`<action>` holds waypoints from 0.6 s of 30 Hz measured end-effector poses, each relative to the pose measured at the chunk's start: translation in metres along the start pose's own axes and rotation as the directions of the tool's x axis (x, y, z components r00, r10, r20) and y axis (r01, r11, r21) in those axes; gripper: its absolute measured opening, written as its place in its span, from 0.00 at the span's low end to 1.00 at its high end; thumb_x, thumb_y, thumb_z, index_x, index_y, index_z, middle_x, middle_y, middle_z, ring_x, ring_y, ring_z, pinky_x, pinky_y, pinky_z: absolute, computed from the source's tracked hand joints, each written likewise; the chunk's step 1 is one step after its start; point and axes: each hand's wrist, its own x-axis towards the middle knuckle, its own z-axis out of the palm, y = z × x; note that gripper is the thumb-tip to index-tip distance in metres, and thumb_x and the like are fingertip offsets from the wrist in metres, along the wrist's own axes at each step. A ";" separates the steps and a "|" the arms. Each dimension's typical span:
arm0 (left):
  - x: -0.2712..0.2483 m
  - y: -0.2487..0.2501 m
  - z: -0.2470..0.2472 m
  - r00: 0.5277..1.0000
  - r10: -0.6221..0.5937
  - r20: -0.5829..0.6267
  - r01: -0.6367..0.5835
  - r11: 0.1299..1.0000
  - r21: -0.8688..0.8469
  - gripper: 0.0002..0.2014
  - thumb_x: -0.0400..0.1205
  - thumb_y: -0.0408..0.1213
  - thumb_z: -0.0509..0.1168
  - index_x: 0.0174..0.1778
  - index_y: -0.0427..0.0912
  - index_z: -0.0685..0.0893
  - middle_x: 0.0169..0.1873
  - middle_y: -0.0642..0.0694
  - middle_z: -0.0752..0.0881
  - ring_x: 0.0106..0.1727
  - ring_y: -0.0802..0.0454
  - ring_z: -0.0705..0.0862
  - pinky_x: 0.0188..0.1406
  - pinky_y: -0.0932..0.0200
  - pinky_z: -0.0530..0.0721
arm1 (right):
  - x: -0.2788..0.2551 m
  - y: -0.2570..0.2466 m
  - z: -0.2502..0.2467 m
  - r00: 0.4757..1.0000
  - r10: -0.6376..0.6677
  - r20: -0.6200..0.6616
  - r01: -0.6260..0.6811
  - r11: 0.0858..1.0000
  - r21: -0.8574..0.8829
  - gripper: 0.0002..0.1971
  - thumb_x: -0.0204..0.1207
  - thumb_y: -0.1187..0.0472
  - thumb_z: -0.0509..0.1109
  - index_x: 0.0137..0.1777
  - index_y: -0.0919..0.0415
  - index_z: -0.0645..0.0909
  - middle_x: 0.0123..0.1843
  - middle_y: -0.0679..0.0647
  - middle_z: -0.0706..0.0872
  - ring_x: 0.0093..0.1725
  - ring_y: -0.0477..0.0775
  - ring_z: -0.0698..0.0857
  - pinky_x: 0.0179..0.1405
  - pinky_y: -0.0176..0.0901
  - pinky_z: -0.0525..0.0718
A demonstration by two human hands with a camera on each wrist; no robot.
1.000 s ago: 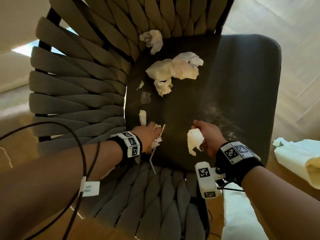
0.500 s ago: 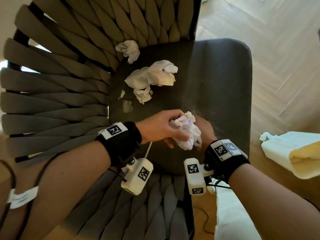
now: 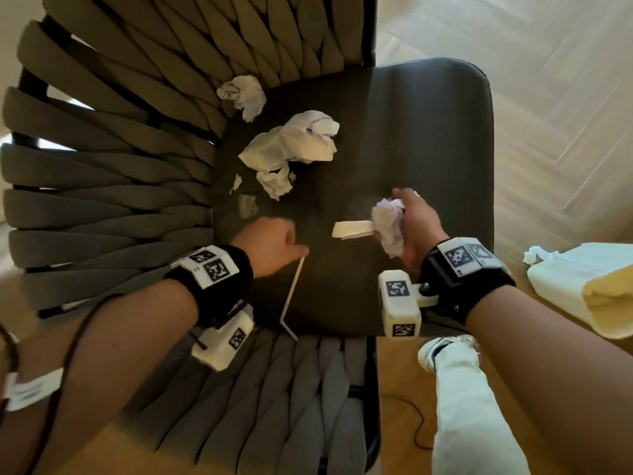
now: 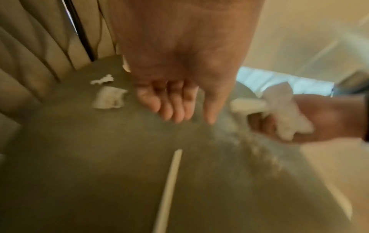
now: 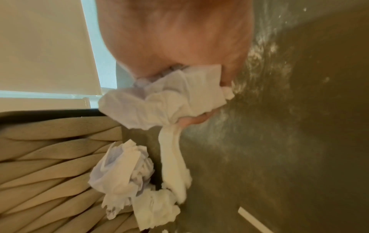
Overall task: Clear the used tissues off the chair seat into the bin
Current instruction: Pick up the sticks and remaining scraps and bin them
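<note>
On the dark chair seat point(image 3: 411, 132), crumpled white tissues lie near the backrest: one ball point(image 3: 244, 94) at the back edge and a larger cluster point(image 3: 294, 142) in front of it. Two small scraps point(image 3: 248, 205) sit lower left. My right hand point(image 3: 411, 221) grips a wad of tissues point(image 3: 388, 221) point(image 5: 165, 104) above the seat's right half, with a strip sticking out leftward. My left hand point(image 3: 291, 248) point(image 4: 179, 116) hovers over the seat with relaxed fingers, holding nothing. A white straw point(image 3: 293, 296) lies on the seat just below it.
A pale bag-like container point(image 3: 582, 289) stands on the wooden floor right of the chair. The woven grey backrest point(image 3: 102, 166) curves around the seat's left and near sides. A cable point(image 3: 418, 426) runs on the floor under the chair, by my white-clad leg point(image 3: 469, 406).
Both hands met at the wad half a second ago. My left hand has drawn back left, empty; my right hand has moved right with the wad, and the straw lies on the seat.
</note>
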 end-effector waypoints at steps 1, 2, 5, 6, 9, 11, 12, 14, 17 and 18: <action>0.001 -0.012 0.009 0.991 -0.058 0.122 0.041 0.990 0.134 0.17 0.77 0.58 0.66 0.39 0.46 0.80 0.40 0.45 0.85 0.41 0.49 0.84 0.38 0.54 0.81 | -0.001 -0.002 -0.004 1.000 0.010 -0.001 -0.010 1.000 -0.004 0.10 0.80 0.52 0.64 0.50 0.59 0.80 0.40 0.55 0.85 0.34 0.51 0.84 0.24 0.38 0.83; 0.002 -0.019 0.021 0.972 -0.101 0.212 0.051 0.971 0.233 0.20 0.76 0.61 0.66 0.35 0.45 0.79 0.38 0.44 0.84 0.41 0.47 0.84 0.38 0.54 0.80 | -0.002 -0.003 -0.007 1.000 0.024 0.001 -0.024 1.000 -0.007 0.09 0.80 0.53 0.65 0.47 0.59 0.79 0.39 0.55 0.84 0.35 0.50 0.84 0.26 0.40 0.83; 0.009 -0.016 0.053 0.955 -0.140 0.263 0.057 0.952 0.301 0.21 0.76 0.59 0.66 0.37 0.42 0.79 0.40 0.45 0.82 0.47 0.43 0.85 0.40 0.53 0.79 | -0.002 -0.001 -0.014 0.999 0.051 -0.011 -0.052 0.996 -0.074 0.09 0.80 0.53 0.66 0.45 0.58 0.79 0.40 0.55 0.85 0.37 0.51 0.85 0.32 0.44 0.83; 0.012 -0.013 0.062 0.959 -0.129 0.251 0.059 0.961 0.271 0.17 0.77 0.54 0.66 0.41 0.42 0.81 0.44 0.42 0.84 0.48 0.41 0.85 0.41 0.53 0.79 | -0.004 0.001 -0.016 0.998 0.059 -0.014 -0.060 0.993 -0.097 0.09 0.79 0.53 0.66 0.45 0.59 0.79 0.40 0.55 0.85 0.37 0.52 0.85 0.34 0.44 0.83; 0.019 -0.002 0.065 0.955 -0.090 0.284 0.042 0.985 0.168 0.10 0.79 0.44 0.63 0.37 0.42 0.80 0.42 0.40 0.85 0.42 0.42 0.84 0.42 0.53 0.81 | -0.005 0.007 -0.019 0.998 0.058 -0.011 -0.059 0.983 -0.171 0.10 0.80 0.53 0.66 0.44 0.59 0.79 0.40 0.57 0.85 0.38 0.54 0.84 0.40 0.47 0.83; 0.022 -0.002 0.052 0.947 -0.065 0.314 0.012 0.986 0.168 0.12 0.82 0.42 0.57 0.38 0.40 0.80 0.43 0.39 0.84 0.44 0.42 0.83 0.44 0.53 0.78 | -0.007 0.011 -0.020 0.998 0.060 0.009 -0.057 0.977 -0.208 0.10 0.80 0.52 0.65 0.43 0.59 0.79 0.41 0.58 0.85 0.39 0.54 0.84 0.49 0.49 0.84; 0.022 -0.003 0.043 0.943 -0.051 0.329 -0.021 0.977 0.210 0.13 0.84 0.40 0.55 0.43 0.39 0.82 0.46 0.38 0.84 0.47 0.41 0.83 0.46 0.53 0.77 | -0.009 0.013 -0.020 0.997 0.068 0.018 -0.063 0.974 -0.217 0.11 0.80 0.52 0.66 0.43 0.60 0.79 0.41 0.58 0.85 0.39 0.54 0.84 0.55 0.50 0.84; 0.016 -0.011 0.025 0.923 -0.026 0.384 -0.120 0.928 0.352 0.15 0.86 0.38 0.53 0.53 0.35 0.83 0.54 0.37 0.85 0.55 0.38 0.84 0.51 0.53 0.78 | -0.011 0.018 -0.019 0.994 0.105 0.028 -0.095 0.965 -0.244 0.12 0.79 0.50 0.67 0.44 0.59 0.79 0.42 0.57 0.85 0.41 0.53 0.85 0.61 0.51 0.83; 0.001 -0.027 0.012 0.824 -0.043 0.564 -0.362 0.726 0.584 0.13 0.84 0.39 0.57 0.59 0.39 0.82 0.56 0.39 0.86 0.58 0.38 0.84 0.48 0.55 0.77 | -0.016 0.023 -0.015 0.992 0.119 0.031 -0.104 0.947 -0.304 0.12 0.78 0.49 0.67 0.46 0.58 0.79 0.45 0.58 0.85 0.42 0.54 0.85 0.48 0.48 0.86; -0.001 -0.036 0.014 0.789 -0.054 0.612 -0.442 0.642 0.626 0.14 0.82 0.41 0.60 0.60 0.42 0.82 0.56 0.40 0.86 0.57 0.39 0.84 0.47 0.55 0.77 | -0.016 0.024 -0.015 0.993 0.110 0.034 -0.093 0.940 -0.328 0.12 0.79 0.49 0.67 0.46 0.59 0.79 0.45 0.58 0.85 0.41 0.55 0.85 0.41 0.47 0.85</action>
